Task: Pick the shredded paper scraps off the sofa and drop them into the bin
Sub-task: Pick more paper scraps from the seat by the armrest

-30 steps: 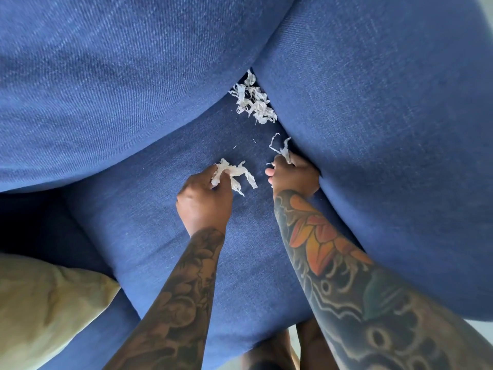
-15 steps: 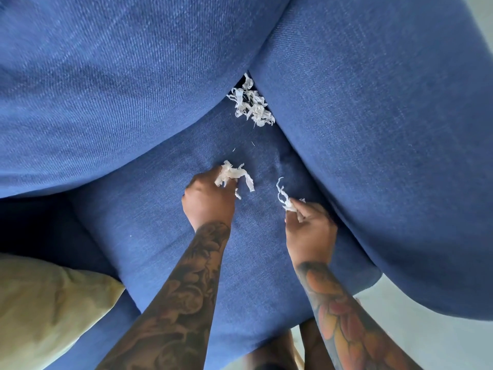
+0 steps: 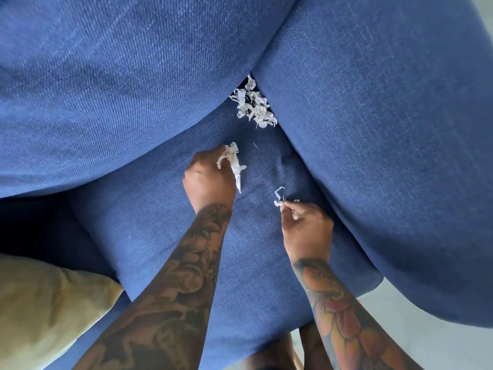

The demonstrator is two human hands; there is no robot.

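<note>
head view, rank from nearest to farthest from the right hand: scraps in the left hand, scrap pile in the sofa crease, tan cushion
From the right hand:
1. Scraps in the left hand, just across the seat to its left.
2. Scrap pile, up in the crease between the cushions.
3. Tan cushion, far lower left.

Head camera, one wide-angle view, looking steeply down from above

It faces forward and down over the blue woven-fabric sofa seat cushion, close to it; both tattooed forearms enter from the bottom edge; the fabric bulges toward the frame edges from lens distortion.
</note>
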